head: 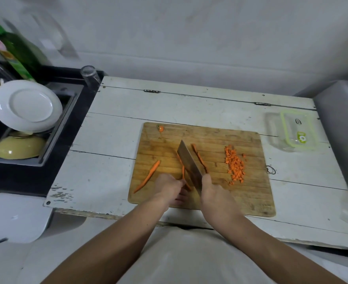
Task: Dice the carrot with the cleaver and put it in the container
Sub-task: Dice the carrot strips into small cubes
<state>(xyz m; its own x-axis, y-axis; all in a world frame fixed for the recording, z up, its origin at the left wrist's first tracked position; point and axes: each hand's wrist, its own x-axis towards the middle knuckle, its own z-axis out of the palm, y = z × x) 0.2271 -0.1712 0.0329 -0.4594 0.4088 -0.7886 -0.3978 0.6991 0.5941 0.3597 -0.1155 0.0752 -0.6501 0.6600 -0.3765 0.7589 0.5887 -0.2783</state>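
A wooden cutting board (pixel 240 193) lies on the white table. My right hand (pixel 214 193) grips the cleaver (pixel 189 160), whose blade points away over the board's middle. My left hand (pixel 169 187) pinches a thin carrot strip (pixel 183 173) just left of the blade. Another carrot strip (pixel 199 157) lies right of the blade, and a long one (pixel 148 178) lies at the board's left. A pile of diced carrot (pixel 235 163) sits to the right. The carrot end (pixel 161 128) rests at the far left corner. The clear container (pixel 275 130) stands at the far right.
The container's green-rimmed lid (pixel 297 130) lies with it beyond the board's right edge. A dark sink (pixel 62 119) at left holds a white plate (pixel 26 105) and a yellow bowl (pixel 19 147). An upturned glass (pixel 90 75) stands by the table's far left corner.
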